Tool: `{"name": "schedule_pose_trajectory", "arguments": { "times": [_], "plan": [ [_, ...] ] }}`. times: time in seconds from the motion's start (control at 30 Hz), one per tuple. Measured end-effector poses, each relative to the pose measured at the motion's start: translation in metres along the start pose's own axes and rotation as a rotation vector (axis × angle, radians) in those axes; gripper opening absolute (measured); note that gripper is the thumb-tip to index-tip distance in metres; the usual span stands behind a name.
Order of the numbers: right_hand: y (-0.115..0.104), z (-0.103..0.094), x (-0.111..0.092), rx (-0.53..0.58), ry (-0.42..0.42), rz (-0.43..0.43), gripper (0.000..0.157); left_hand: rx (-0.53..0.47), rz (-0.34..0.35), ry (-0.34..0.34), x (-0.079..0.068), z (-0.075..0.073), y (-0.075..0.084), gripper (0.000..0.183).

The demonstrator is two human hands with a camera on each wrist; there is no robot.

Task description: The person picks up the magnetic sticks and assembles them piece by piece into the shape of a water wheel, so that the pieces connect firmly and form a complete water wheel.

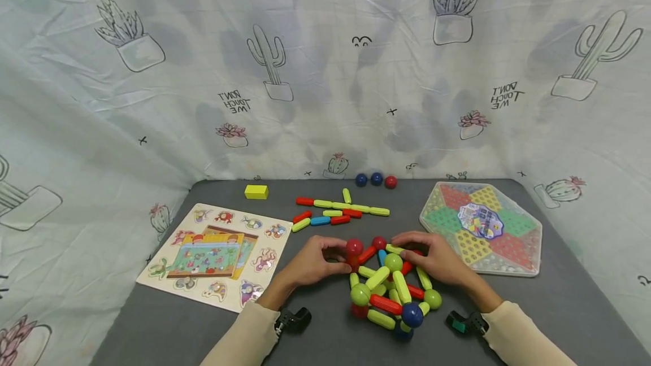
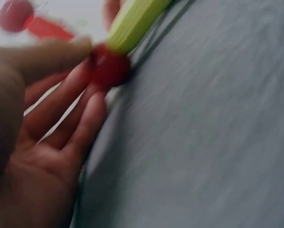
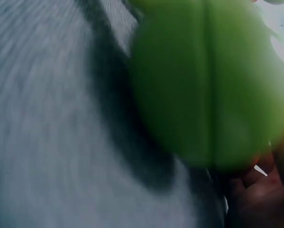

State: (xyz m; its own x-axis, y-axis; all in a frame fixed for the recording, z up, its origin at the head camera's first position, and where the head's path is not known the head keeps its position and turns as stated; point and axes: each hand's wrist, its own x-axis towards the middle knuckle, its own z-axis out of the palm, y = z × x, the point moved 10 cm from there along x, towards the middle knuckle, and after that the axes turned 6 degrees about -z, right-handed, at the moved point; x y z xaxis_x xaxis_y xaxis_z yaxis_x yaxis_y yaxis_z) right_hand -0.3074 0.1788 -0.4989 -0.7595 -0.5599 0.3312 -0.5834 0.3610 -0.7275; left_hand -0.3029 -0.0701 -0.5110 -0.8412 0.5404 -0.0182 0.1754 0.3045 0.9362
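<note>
A structure of magnetic rods and balls stands on the table before me, with yellow-green rods [image 1: 400,287], red rods [image 1: 385,304], green balls [image 1: 393,262] and blue balls [image 1: 412,314]. My left hand [image 1: 313,262] is at its left side. In the left wrist view its thumb and fingers pinch a red ball [image 2: 111,66] joined to a yellow-green rod [image 2: 136,23]. Another red ball [image 1: 354,247] sits just above that grip. My right hand [image 1: 432,256] holds the structure's far right side, thumb and fingers about its rods. A green ball [image 3: 208,85] hides most of that hand in the right wrist view.
Loose rods [image 1: 351,207] lie behind the structure, with several balls [image 1: 376,178] at the table's back edge. A yellow block [image 1: 256,192] and a picture puzzle board [image 1: 203,210] are on the left. A hexagonal game board [image 1: 513,223] lies right. A printed cloth [image 1: 325,72] hangs behind.
</note>
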Motion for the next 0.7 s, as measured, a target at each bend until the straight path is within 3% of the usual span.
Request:
{"name": "schedule_pose_trajectory", "arguments": {
  "times": [0.07, 0.13, 0.2, 0.33, 0.4, 0.47, 0.57, 0.7],
  "plan": [
    [0.003, 0.004, 0.002, 0.037, -0.01, 0.013, 0.028, -0.056, 0.006, -0.06, -0.005, -0.007, -0.001, 0.041],
    [0.005, 0.007, 0.003, 0.07, -0.021, 0.026, 0.027, -0.11, 0.03, -0.057, -0.009, -0.022, -0.002, 0.041],
    [0.007, 0.009, 0.005, 0.085, -0.025, 0.033, 0.027, -0.162, 0.053, 0.021, -0.013, -0.045, -0.004, 0.041],
    [0.006, 0.012, 0.008, 0.097, -0.031, 0.038, 0.025, -0.155, 0.069, 0.303, -0.026, -0.098, -0.013, 0.037],
    [0.005, 0.012, 0.009, 0.096, -0.033, 0.042, 0.025, -0.066, 0.03, 0.411, -0.032, -0.113, -0.018, 0.033],
    [0.004, 0.011, 0.01, 0.093, -0.034, 0.051, 0.024, 0.075, -0.015, 0.463, -0.034, -0.119, -0.021, 0.031],
    [0.003, 0.011, 0.01, 0.087, -0.035, 0.067, 0.024, 0.31, -0.037, 0.45, -0.031, -0.113, -0.017, 0.036],
    [0.003, 0.011, 0.01, 0.093, -0.037, 0.081, 0.023, 0.512, 0.06, 0.373, -0.022, -0.094, -0.002, 0.044]
  ]
}}
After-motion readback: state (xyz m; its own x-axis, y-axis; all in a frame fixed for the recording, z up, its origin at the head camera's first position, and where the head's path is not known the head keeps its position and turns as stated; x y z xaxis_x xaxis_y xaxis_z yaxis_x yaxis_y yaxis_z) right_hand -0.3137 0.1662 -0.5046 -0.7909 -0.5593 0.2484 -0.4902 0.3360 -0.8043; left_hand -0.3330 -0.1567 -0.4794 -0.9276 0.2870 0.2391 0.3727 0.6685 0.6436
